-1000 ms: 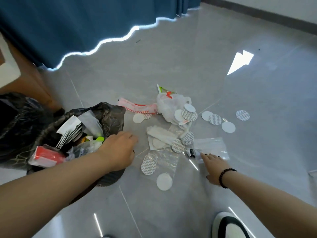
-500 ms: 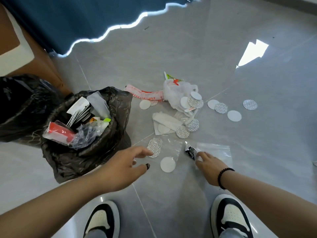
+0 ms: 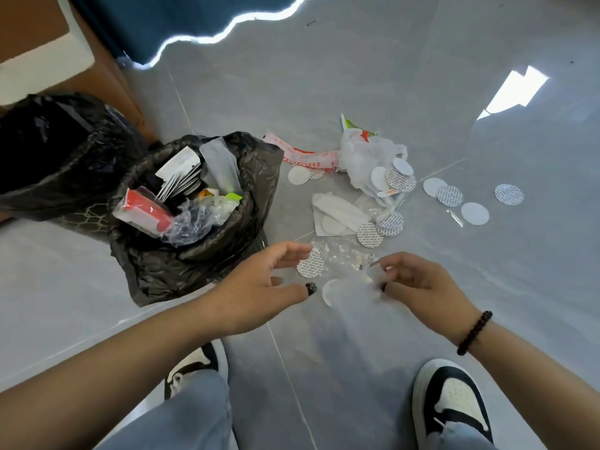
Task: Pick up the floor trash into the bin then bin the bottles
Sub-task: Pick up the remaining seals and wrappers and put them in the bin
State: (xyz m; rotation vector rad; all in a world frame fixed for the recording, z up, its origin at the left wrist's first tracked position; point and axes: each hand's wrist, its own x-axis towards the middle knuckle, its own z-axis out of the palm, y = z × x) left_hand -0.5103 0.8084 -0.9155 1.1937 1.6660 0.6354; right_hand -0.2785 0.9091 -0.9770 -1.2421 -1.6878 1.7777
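My right hand (image 3: 422, 284) pinches a clear plastic wrapper (image 3: 354, 287) above the floor (image 3: 357, 76); my left hand (image 3: 259, 293) is spread beside it, near the bin (image 3: 194, 254). Foil discs (image 3: 448, 196) lie scattered.

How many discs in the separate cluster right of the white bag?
4: plain disc and patterned disc overlapping nearest the bag, patterned one farthest right, plain one below them. None looks hidden there.

My arms are bare, dark beaded bracelet (image 3: 474, 332) on the right wrist, dark polish on the nails, light blue jeans (image 3: 181, 417), black-and-white sneakers (image 3: 453, 401).
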